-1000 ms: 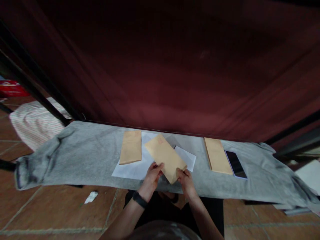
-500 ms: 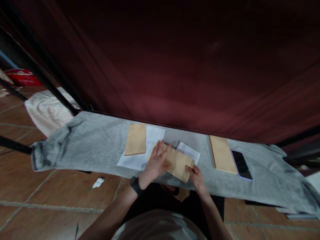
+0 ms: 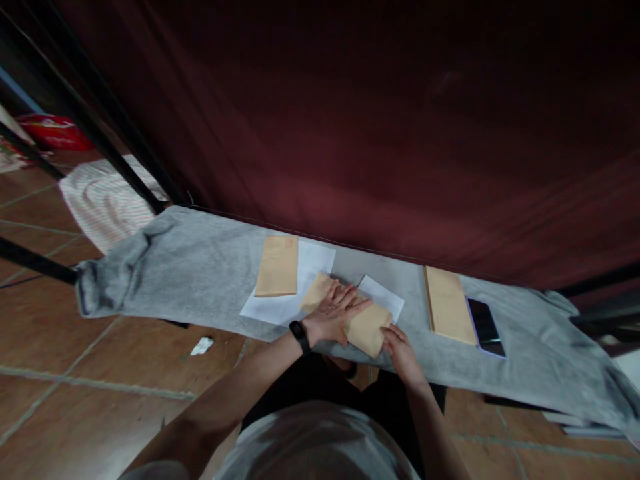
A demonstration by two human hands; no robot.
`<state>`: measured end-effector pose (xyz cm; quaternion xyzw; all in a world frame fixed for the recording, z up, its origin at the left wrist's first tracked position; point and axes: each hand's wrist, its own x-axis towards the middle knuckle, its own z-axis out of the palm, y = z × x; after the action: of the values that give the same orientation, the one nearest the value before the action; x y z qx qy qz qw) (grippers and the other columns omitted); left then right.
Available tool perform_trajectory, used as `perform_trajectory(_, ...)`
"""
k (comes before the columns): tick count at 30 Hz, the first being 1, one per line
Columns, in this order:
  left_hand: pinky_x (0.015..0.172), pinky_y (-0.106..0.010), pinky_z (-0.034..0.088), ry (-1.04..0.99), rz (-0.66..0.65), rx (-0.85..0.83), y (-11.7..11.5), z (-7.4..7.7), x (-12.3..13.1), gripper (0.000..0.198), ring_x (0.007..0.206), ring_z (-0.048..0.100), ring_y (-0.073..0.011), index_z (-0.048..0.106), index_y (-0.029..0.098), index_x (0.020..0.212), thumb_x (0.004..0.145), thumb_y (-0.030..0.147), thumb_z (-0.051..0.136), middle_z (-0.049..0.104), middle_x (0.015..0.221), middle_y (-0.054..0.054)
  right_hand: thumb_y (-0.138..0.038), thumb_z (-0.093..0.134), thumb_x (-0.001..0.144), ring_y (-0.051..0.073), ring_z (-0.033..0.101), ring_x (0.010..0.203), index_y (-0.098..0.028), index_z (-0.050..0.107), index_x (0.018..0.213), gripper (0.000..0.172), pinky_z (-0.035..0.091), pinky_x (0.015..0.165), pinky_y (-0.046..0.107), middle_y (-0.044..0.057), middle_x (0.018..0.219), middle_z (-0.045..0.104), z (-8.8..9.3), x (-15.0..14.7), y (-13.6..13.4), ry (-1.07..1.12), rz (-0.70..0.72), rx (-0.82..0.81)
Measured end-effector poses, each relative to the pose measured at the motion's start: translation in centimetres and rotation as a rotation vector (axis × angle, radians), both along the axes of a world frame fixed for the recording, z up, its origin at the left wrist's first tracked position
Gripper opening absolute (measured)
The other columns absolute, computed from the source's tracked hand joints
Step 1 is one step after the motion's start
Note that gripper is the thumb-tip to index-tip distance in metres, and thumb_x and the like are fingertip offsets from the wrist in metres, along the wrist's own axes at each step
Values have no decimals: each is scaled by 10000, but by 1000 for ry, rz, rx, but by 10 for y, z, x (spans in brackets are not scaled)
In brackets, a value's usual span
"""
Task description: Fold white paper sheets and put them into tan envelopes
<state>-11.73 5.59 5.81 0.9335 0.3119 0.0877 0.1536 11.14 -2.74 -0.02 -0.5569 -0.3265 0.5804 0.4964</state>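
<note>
A brown paper envelope [image 3: 371, 331] lies slantwise near the front edge of the grey cloth, under both hands. My left hand [image 3: 334, 315], with a black band on the wrist, rests flat on its middle, fingers spread. At the envelope's right end, my right hand [image 3: 399, 343] pinches the edge between thumb and fingers. Folded white paper [image 3: 384, 298] shows from beneath or behind the envelope. To the left, another brown envelope [image 3: 278, 265] lies on white sheets [image 3: 316, 261], which the held envelope partly overlaps.
A stack of brown envelopes [image 3: 450, 305] lies to the right, beside a phone [image 3: 485, 327] in a purple case. Grey cloth [image 3: 200, 267] covers the narrow surface. A dark red curtain [image 3: 350, 133] hangs behind. Striped cloth [image 3: 113, 200] and black bars [image 3: 37, 260] are at the left.
My left hand has slid right along the envelope and now lies flat on its middle. My right hand still pinches the right end. The camera view has shifted slightly.
</note>
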Motion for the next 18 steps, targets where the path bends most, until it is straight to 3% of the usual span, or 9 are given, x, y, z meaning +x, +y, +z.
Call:
perform_trajectory(10,1198,-602,-42,-44,-10,60,-7,12,3,1102,1505,154,-423,248,283,1572,657,497,825,236,1642,-150,-481,780,727,240,718,836,-244,719,1038,396,565,735,374,62,974,767,12,1,-6,59,134,-9)
perform_trajectory(15,1206,-596,-36,-70,-20,23,-4,17,5,1089,1515,146,-408,215,309,1580,690,540,797,230,1648,-129,-581,800,672,253,713,795,-236,744,931,435,573,730,384,60,889,774,23,-5,1,25,83,35)
perform_trajectory(18,1206,-595,-16,-45,-12,-29,0,14,4,1116,1520,151,-395,190,348,1579,673,568,804,146,1675,-116,-569,812,655,254,709,810,-241,753,905,417,567,797,409,48,874,774,32,-5,6,2,82,106)
